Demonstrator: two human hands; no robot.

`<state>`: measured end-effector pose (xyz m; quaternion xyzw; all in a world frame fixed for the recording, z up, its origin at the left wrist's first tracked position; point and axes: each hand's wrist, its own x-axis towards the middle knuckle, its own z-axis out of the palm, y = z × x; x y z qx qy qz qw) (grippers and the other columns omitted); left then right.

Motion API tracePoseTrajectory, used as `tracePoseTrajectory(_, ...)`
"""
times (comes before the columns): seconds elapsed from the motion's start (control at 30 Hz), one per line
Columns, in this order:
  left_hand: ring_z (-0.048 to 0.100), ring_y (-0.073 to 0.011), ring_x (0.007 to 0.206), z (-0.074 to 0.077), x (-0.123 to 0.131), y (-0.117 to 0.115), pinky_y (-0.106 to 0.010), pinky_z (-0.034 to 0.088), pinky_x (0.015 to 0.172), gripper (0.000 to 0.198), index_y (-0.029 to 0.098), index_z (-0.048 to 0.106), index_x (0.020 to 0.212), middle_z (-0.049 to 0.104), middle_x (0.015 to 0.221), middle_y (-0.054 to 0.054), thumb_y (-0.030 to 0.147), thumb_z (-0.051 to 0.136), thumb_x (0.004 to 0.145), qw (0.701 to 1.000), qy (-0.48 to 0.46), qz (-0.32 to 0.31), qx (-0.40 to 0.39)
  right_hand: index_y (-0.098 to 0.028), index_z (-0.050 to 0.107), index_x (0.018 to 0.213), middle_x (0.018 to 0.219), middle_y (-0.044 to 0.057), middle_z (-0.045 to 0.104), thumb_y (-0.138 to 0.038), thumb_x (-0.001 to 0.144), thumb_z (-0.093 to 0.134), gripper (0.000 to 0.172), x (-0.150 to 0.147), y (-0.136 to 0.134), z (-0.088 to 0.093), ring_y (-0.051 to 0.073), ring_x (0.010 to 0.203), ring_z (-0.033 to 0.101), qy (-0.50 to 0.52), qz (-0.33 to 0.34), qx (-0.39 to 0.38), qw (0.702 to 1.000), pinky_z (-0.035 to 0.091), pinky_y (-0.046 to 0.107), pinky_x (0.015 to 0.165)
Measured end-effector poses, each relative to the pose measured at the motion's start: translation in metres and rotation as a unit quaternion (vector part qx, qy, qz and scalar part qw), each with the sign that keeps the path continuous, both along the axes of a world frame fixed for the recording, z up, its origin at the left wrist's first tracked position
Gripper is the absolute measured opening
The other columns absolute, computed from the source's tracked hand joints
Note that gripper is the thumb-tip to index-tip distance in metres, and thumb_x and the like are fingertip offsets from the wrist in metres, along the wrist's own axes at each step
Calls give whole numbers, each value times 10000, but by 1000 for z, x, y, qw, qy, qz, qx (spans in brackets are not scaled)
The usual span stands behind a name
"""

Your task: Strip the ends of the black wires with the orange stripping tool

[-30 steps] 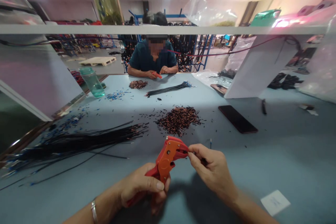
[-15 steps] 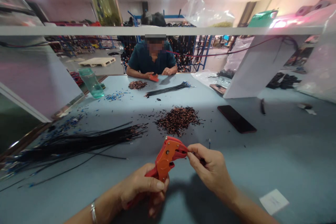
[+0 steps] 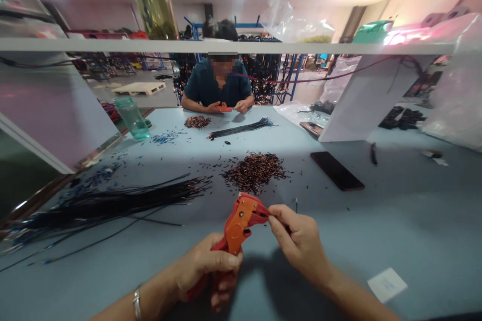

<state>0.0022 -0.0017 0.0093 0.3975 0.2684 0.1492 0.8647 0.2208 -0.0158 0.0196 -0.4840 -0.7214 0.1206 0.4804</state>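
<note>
My left hand (image 3: 214, 263) is wrapped round the handles of a red and orange wire stripper (image 3: 238, 225), its head tilted up to the right. At the stripper's jaws, the thumb and forefinger of my right hand (image 3: 297, 235) are pinched together. What they hold is hidden by the fingertips. Just beyond that hand shows a short thin dark piece with a pale tip (image 3: 296, 204); whether it joins the hand I cannot tell. Behind the stripper lies a heap of short dark and copper-coloured bits (image 3: 256, 170). A bundle of black wires (image 3: 113, 203) is spread to the left.
A phone (image 3: 337, 170) and a white paper slip (image 3: 387, 285) lie to the right. Scattered blue bits (image 3: 100, 175) and a green bottle (image 3: 131, 118) are at left. Across the table a co-worker (image 3: 218, 83) sits by another wire bundle (image 3: 241, 128). A shelf (image 3: 241, 46) spans overhead.
The view has shifted slightly. Both my hands keep almost the same pose at the wire stripper. Across the table, the co-worker's orange tool has turned a little.
</note>
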Motion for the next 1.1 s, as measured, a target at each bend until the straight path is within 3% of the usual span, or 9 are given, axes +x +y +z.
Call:
tracePoseTrajectory(0.17, 276, -34, 286, 1, 2, -1, -160, 308, 297, 382, 196, 426, 649, 380, 421, 96, 417, 736, 680, 999, 18, 30, -17, -177, 591, 821, 501, -66, 454, -219, 934, 453, 183, -1, 1, -1, 96, 414, 419, -1, -7, -21, 1000, 324, 210, 435)
tracePoseTrajectory(0.3, 330, -44, 323, 7, 0, 3, -181, 335, 340, 369, 187, 431, 636, 403, 458, 74, 399, 730, 671, 999, -24, 22, -4, -182, 594, 813, 501, -63, 450, -243, 939, 446, 204, 0, 4, -1, 98, 428, 413, 7, -9, -43, 999, 329, 210, 440)
tracePoseTrajectory(0.43, 371, -55, 375, 13, -10, 10, -201, 365, 399, 299, 176, 456, 701, 419, 514, 68, 354, 697, 715, 997, -49, 58, 18, -187, 586, 773, 490, -70, 420, -255, 924, 464, 205, 4, 7, -1, 95, 426, 395, 26, -20, -55, 998, 318, 207, 434)
tracePoseTrajectory(0.63, 531, -120, 604, 7, -11, 16, -291, 450, 630, 289, 154, 527, 897, 524, 697, 17, 299, 684, 703, 987, -53, 139, 65, -188, 590, 760, 495, -77, 381, -292, 914, 486, 213, 6, 9, -4, 96, 429, 376, 42, -29, -92, 994, 318, 209, 443)
tracePoseTrajectory(0.8, 505, -143, 674, 2, -9, 16, -314, 422, 679, 308, 168, 519, 960, 505, 754, 8, 338, 657, 744, 969, -31, 182, 166, -181, 618, 865, 506, -76, 408, -312, 925, 458, 216, 5, 10, -6, 110, 444, 411, 37, -14, -130, 991, 355, 212, 459)
tracePoseTrajectory(0.87, 497, -155, 715, 5, -11, 15, -312, 408, 695, 284, 173, 517, 973, 505, 791, -8, 359, 627, 788, 945, 19, 204, 256, -171, 625, 950, 524, -69, 439, -309, 924, 442, 231, 5, 11, -7, 121, 463, 440, 29, -6, -143, 989, 376, 219, 474)
tracePoseTrajectory(0.93, 479, -158, 728, 8, -12, 14, -299, 390, 687, 217, 178, 517, 947, 503, 813, -20, 339, 594, 823, 897, 96, 208, 377, -171, 624, 965, 555, -54, 485, -311, 917, 443, 234, 6, 12, -9, 128, 491, 466, 18, 7, -148, 989, 394, 226, 499)
tracePoseTrajectory(1.03, 448, -155, 693, 11, -13, 13, -291, 368, 666, 152, 188, 511, 914, 512, 809, -25, 226, 583, 786, 791, 185, 169, 558, -184, 609, 841, 580, -37, 521, -334, 911, 460, 223, 6, 13, -11, 127, 517, 464, 20, 32, -174, 984, 393, 227, 515)
tracePoseTrajectory(1.1, 456, -170, 696, 8, -11, 13, -301, 362, 666, 234, 193, 507, 930, 532, 818, -33, 165, 580, 710, 725, 218, 146, 637, -183, 602, 783, 594, -26, 540, -375, 910, 476, 263, 6, 12, -11, 128, 537, 467, 58, 52, -209, 975, 399, 225, 521)
